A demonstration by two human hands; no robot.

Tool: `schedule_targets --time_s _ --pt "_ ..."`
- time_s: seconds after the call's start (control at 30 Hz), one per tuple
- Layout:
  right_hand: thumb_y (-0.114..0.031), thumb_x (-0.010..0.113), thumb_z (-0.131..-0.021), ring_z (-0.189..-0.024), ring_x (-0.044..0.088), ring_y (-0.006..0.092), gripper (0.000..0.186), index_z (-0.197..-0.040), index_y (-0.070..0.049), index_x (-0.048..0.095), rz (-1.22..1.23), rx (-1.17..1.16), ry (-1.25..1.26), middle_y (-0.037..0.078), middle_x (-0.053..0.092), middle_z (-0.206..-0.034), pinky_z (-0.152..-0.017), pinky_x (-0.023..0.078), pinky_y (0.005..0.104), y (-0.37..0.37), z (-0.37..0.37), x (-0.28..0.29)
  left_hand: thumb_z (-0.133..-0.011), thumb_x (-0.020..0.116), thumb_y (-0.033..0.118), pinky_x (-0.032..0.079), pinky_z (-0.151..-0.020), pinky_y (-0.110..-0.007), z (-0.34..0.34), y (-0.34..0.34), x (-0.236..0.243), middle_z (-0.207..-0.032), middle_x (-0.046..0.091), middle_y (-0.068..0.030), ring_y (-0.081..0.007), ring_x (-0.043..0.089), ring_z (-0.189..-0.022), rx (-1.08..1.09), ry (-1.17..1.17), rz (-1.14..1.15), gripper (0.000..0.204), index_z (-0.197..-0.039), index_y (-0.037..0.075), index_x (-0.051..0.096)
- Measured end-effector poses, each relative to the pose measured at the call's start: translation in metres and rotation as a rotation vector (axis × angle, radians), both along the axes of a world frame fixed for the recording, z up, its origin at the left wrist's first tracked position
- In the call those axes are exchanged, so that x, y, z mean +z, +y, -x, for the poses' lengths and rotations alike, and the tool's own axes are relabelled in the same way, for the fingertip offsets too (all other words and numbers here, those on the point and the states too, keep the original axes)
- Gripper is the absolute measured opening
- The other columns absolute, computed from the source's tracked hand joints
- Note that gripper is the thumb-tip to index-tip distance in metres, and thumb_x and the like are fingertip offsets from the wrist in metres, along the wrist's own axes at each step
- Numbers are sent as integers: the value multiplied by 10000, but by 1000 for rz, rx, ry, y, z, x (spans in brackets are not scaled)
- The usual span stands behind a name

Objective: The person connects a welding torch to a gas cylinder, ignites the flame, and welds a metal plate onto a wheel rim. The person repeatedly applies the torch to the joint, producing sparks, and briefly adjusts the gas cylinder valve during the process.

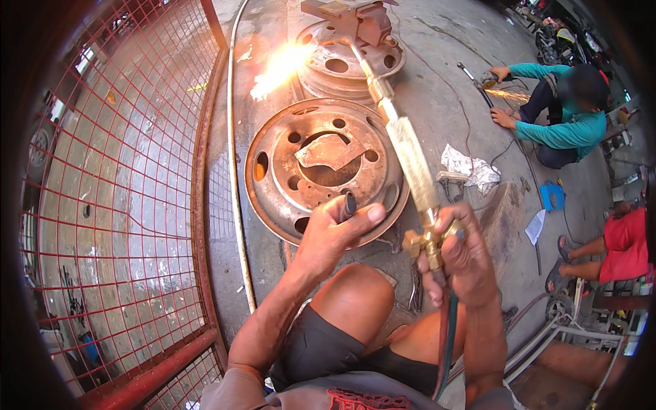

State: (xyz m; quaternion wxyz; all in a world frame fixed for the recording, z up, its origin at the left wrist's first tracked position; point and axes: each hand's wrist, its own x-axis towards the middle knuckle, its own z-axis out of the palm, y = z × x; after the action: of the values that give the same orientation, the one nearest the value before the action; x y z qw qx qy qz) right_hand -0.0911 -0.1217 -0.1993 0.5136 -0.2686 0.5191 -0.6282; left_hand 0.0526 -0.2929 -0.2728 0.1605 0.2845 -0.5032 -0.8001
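Head view: the work area was a grey concrete floor (437, 89). A red mesh fence (200, 171) stood on the left, with a long pale pipe (231, 137) lying beside it. Two rusty steel wheel rims were on the floor ahead of the person; the nearer rim (263, 147) carried an irregular flat metal plate (331, 152) over its centre hole. Rusty metal pieces (374, 24) sat on the farther rim (336, 82).

Right hand (461, 249): fingers closed around the valve end of a brass torch (412, 154), thumb and forefinger at a knob. The torch pointed up and away, its bent tip over the farther rim; contact could not be determined. A white-orange glare (283, 68) hid that rim's left edge. Red and green hoses (452, 324) ran down from the valve.

Left hand (328, 236): fingers curled, pinching a small dark cylindrical object (350, 203) beside the thumb, in front of the nearer rim.

To the right, a co-worker in a teal top (570, 133) held a grinder (489, 79) at a bar (485, 97), throwing sparks (511, 95). A white cloth (471, 167) lay nearer.
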Motion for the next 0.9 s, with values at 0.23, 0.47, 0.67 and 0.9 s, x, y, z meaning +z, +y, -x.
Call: schedule_targets --time_s 0.23,0.47,0.67,0.9 --pt "-220 644 -1050 -434 540 100 182 -1119 -125 505 -103 -6 83 70 611 -741 -374 424 236 -18 17 7 -1091 508 564 408 -589 -278 49 11 37 -694 523 30 -81 476 -640 250 133 67 569 -953 27 634" --pt "-249 647 -1051 -453 543 89 208 -1090 -115 493 -208 191 35 53 600 -760 -391 412 233 -11 19 -16 -1078 546 557 496 -787 -321 51 -1 18 -884 633 -33 -122 590 -831 249 34 2 549 -1061 22 669" --pt "-245 647 -1052 -482 559 92 208 -1073 -97 504 -306 246 34 48 596 -749 -411 407 244 -2 28 -24 -1090 551 476 612 -622 -308 48 -11 0 -860 692 -97 -174 711 -710 250 -20 -16 486 -1018 7 656" --pt "-244 663 -1044 -486 568 93 206 -1084 -90 532 -463 302 33 28 593 -737 -414 436 259 -3 31 -31 -1077 578 410 665 -600 -351 43 -21 -22 -869 720 -185 -246 750 -666 103 -142 -121 505 -1032 -89 640"
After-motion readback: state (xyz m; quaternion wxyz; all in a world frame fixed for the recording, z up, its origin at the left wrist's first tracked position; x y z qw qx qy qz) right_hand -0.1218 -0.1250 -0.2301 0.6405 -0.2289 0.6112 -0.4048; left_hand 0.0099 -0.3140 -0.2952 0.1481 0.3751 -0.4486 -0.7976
